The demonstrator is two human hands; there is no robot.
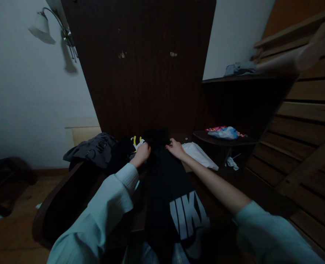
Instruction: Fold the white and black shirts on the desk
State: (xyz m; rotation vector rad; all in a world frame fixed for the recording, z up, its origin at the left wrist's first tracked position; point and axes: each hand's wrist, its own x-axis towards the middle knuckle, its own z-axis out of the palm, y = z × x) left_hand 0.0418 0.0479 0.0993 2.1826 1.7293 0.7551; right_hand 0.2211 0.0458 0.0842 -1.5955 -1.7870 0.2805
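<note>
Garment (163, 176) before panel (145, 84), clothes (97, 151) left, shelves (220, 142) right

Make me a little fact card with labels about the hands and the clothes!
Left hand: at the left edge of the black garment
Right hand: at its right edge
Grip: too dim to be sure
Garment's print: big white letters, at the end nearer the person
Left: grey garment with dark lettering
Right: white item, pale crumpled thing on a shelf
Wall: lamp
</note>
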